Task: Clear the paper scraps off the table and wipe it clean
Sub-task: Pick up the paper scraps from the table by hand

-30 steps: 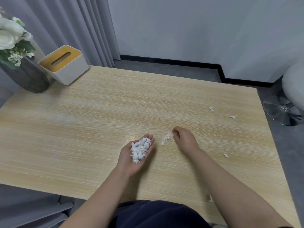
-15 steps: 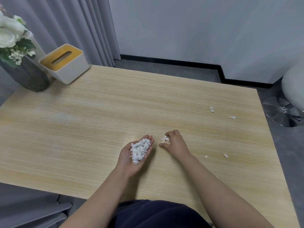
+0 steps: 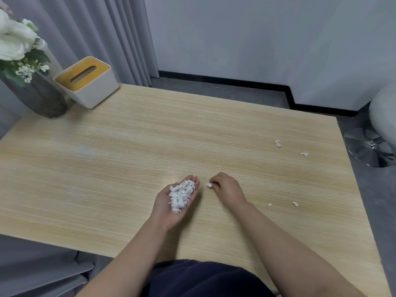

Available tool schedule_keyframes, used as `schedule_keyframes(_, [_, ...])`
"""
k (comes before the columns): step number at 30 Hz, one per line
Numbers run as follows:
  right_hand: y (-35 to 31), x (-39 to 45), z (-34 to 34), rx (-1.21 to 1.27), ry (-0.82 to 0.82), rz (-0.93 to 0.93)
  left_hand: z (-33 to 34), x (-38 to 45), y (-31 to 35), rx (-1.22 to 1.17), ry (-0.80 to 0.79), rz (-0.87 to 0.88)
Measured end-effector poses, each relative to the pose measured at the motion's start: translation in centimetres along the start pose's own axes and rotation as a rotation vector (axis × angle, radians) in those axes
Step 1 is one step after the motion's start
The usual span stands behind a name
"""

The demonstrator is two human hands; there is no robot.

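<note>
My left hand point(image 3: 169, 207) lies palm up over the light wooden table point(image 3: 128, 159), and a heap of white paper scraps point(image 3: 181, 195) rests in its cupped palm. Just to the right, my right hand point(image 3: 227, 189) pinches a small white scrap point(image 3: 209, 185) between thumb and fingers, close to the left hand's fingertips. Loose scraps lie on the table to the right: one scrap point(image 3: 277, 143) and another scrap point(image 3: 304, 154) further back, a small scrap point(image 3: 295, 203) and a tiny scrap point(image 3: 269, 204) beside my right forearm.
A white tissue box with a yellow lid point(image 3: 85, 81) and a dark vase of white flowers point(image 3: 36, 93) stand at the table's back left corner. A stool with a chrome base point(image 3: 370, 146) stands off the right edge. Grey curtains hang behind.
My right hand swept left across the table, picked up the scraps near my left fingertips, and now holds one pinched. The left hand stayed still with its heap.
</note>
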State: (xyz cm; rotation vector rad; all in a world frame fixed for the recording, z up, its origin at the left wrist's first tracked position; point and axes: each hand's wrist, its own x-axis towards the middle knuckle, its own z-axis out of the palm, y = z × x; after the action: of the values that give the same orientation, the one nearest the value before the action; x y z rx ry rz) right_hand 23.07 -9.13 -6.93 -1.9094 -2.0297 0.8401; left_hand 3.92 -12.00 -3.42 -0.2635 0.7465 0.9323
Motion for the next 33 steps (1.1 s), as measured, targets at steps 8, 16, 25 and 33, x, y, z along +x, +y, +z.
schedule_keyframes(8, [-2.9, -0.9, -5.1, 0.190, 0.187, -0.013, 1.3, -0.4, 0.1, 0.001, -0.024, 0.013])
schedule_keyframes(16, [-9.8, -3.2, -8.8, 0.208, 0.051, -0.312, 5.3, -0.5, -1.3, 0.114, 0.044, 0.050])
schedule_keyframes(25, [-10.5, -3.2, -9.1, -0.184, -0.033, -0.581, 5.0, 2.5, -2.1, 0.116, 0.047, -0.022])
schedule_keyframes(33, [-9.3, -3.7, -9.9, -0.219, 0.015, -0.611, 5.9, 3.3, -2.7, 0.193, 0.012, -0.055])
